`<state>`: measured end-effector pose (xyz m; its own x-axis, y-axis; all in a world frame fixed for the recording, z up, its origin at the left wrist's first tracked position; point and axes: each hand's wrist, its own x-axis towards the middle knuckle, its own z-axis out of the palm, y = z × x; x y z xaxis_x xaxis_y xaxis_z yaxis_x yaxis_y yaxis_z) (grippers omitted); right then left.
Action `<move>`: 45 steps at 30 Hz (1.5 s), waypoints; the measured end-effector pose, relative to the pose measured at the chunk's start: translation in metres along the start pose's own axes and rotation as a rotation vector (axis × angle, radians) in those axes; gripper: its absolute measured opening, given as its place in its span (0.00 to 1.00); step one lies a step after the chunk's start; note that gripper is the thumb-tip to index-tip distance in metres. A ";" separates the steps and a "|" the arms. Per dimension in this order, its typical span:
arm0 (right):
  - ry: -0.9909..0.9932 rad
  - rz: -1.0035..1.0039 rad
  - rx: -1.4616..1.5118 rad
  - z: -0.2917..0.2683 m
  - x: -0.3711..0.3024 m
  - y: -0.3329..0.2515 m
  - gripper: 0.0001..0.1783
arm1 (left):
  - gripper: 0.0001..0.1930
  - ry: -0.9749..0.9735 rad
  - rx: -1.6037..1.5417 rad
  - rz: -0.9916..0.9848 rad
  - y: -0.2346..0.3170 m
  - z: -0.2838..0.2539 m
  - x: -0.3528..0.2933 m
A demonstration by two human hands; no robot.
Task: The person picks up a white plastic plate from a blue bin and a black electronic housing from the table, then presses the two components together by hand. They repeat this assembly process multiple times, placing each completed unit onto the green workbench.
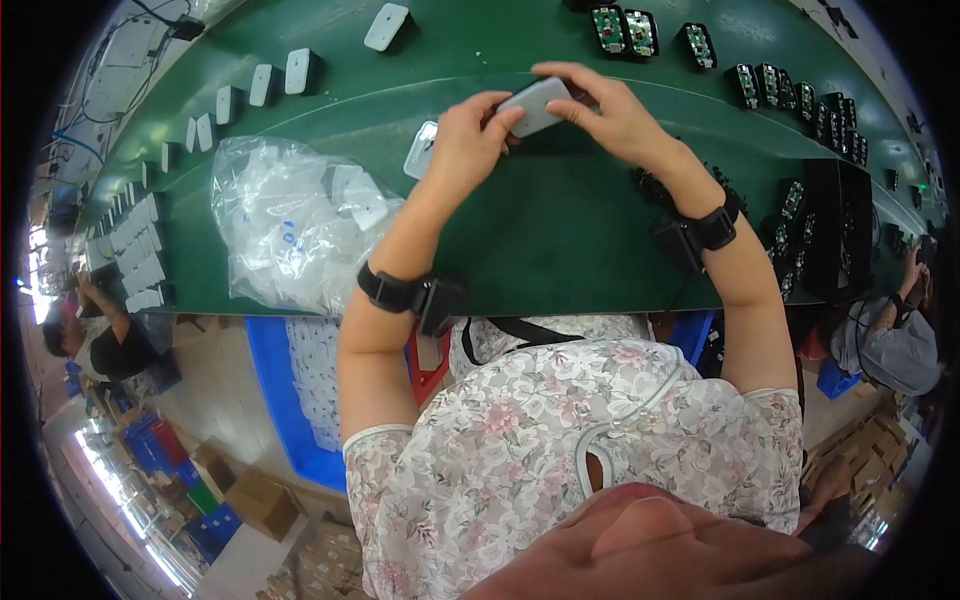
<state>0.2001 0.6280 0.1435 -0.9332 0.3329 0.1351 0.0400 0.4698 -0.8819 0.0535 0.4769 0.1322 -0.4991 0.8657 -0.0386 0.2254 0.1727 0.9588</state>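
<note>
Both of my hands hold a grey-white rectangular casing point(536, 104) with a dark side, tilted above the green table point(560, 230). My left hand point(468, 140) pinches its left end, thumb on the pale face. On the right end, my right hand point(612, 112) grips it with the thumb on the face and the index finger over the far edge. The underside of the casing is hidden. A loose white cover point(421, 152) lies beside my left wrist. Left of that arm sits a clear plastic bag point(285, 225) filled with white covers.
White-topped casings point(298, 72) stand in a line along the far left. Black housings with green circuit boards point(641, 34) are spread at the far right. A black box point(838, 230) stands right of my right arm. Below the table edge is a blue bin point(270, 390). Other people sit at both sides.
</note>
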 end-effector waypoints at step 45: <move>-0.064 -0.236 -0.526 0.033 -0.031 -0.018 0.24 | 0.29 0.096 0.408 0.486 -0.034 -0.002 -0.063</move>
<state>0.2167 0.5819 0.1400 -0.9575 0.1269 0.2589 -0.0154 0.8741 -0.4855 0.0759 0.4155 0.1021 -0.3282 0.8479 0.4165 0.7354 -0.0474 0.6759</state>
